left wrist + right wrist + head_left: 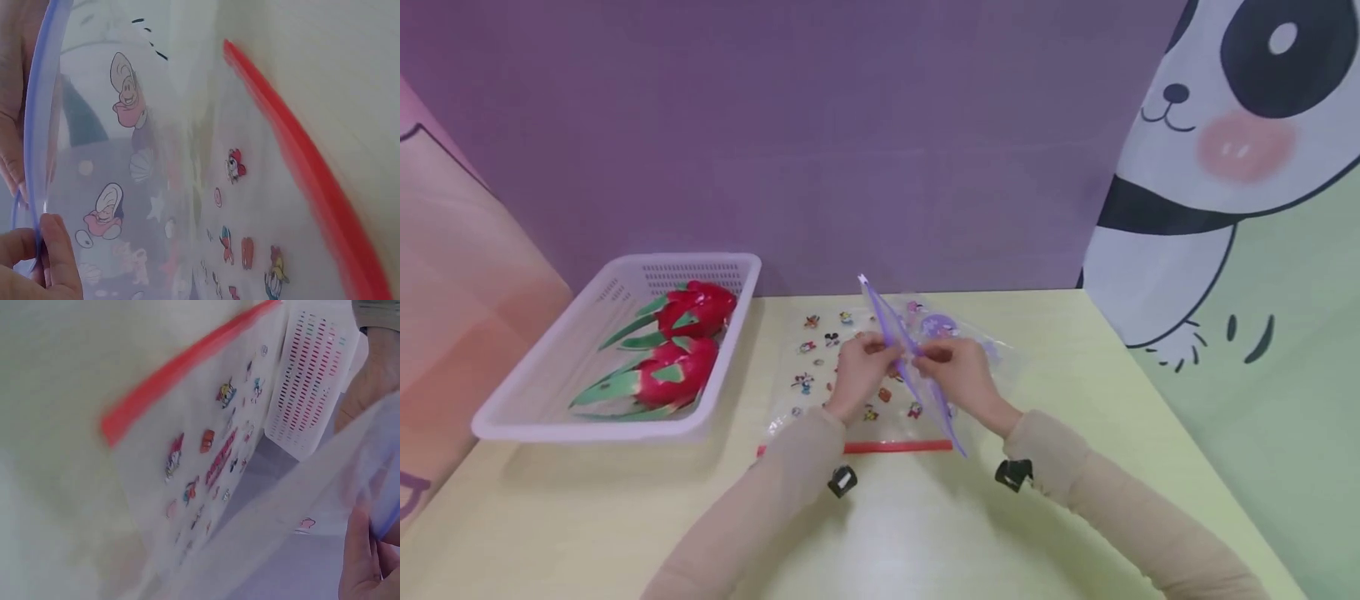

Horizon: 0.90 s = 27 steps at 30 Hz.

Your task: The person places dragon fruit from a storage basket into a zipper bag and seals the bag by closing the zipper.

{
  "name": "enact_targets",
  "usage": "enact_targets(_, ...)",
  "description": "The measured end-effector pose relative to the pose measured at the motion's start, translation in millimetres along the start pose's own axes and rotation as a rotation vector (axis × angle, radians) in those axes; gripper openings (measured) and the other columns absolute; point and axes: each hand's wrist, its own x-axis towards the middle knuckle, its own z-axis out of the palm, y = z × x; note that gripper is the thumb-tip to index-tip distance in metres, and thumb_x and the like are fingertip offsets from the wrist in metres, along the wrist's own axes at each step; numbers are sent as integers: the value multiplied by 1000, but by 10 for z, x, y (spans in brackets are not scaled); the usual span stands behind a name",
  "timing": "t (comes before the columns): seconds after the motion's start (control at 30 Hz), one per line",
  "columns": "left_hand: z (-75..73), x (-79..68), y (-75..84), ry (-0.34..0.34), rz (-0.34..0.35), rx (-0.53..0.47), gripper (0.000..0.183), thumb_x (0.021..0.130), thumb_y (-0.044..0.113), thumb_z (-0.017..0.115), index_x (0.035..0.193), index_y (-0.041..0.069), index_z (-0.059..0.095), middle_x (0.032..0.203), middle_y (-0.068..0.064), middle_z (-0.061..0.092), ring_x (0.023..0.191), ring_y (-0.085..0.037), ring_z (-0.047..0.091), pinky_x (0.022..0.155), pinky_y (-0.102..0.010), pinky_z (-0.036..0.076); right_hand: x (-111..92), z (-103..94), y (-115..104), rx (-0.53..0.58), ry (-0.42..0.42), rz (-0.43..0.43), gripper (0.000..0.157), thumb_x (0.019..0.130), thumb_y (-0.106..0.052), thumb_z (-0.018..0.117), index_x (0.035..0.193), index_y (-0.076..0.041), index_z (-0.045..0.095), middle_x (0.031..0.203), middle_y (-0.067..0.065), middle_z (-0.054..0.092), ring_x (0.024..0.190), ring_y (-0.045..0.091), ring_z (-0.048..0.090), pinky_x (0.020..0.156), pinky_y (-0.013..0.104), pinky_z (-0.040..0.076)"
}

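A clear zip bag with a purple zip edge [936, 398] is held up on its side above the table. My left hand [861, 371] pinches the purple edge from the left, and my right hand [961, 373] pinches it from the right, close beside. Shells and pink cartoon figures are printed on this purple zip bag [128, 169]. Beneath it a second clear zip bag [805, 417] lies flat, with a red zip strip [187, 362] and small cartoon prints. In the right wrist view the held bag partly hides my left hand.
On the left of the table [880, 533] stands a white plastic basket [591, 431]. Inside lie two red dragon fruits [696, 308] with green scales. A purple wall [820, 167] closes off the back, and a panda print covers the right side.
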Motion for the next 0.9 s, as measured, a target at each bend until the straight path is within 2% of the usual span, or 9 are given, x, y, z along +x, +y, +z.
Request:
enact_targets(0.07,-27,31,12,5,-6,-16,25,86,11,62,108,0,59,100,-14,64,81,-16,64,77,-26,55,33,-51,-21,-62,24,-47,13,80,-9,68,90,-1,70,79,13,70,64,16,65,58,24,53)
enact_targets(0.1,-54,42,19,9,-6,12,23,85,11,63,105,0,60,98,-13,63,80,-16,64,77,-27,55,51,-86,-35,-108,39,-81,12,80,-10,69,89,-2,71,78,12,70,64,16,64,58,25,53)
enact_targets(0.23,-235,57,52,41,100,292,13,81,9,66,90,0,62,87,-12,63,71,-17,62,65,-25,55,133,-296,-107,-341,92,-162,8,80,-12,69,82,-4,71,76,9,70,63,18,64,64,34,53)
enact_targets(0.33,-373,47,73,79,172,430,10,77,7,67,84,1,63,81,-12,63,67,-18,60,57,-24,52,200,-469,-166,-448,85,-155,7,82,-11,67,81,-5,70,76,9,70,65,20,63,70,40,50)
enact_targets(0.53,-555,27,92,127,193,553,10,79,10,67,87,4,65,80,-10,63,60,-17,56,47,-24,48,261,-698,-240,-551,63,-156,9,82,-8,64,83,-2,71,78,13,70,69,27,65,73,46,49)
enact_targets(0.73,-682,25,66,230,220,673,7,76,7,68,82,7,66,77,-7,65,65,-18,57,63,-27,47,267,-855,-297,-598,28,-131,11,83,-5,61,82,-1,71,80,15,69,74,30,63,78,51,46)
enact_targets(0.9,-698,9,52,237,298,735,4,77,4,66,80,6,65,77,-7,65,68,-21,59,69,-35,50,269,-927,-336,-615,4,-106,11,82,-8,62,82,-3,72,80,14,70,77,31,64,81,53,45)
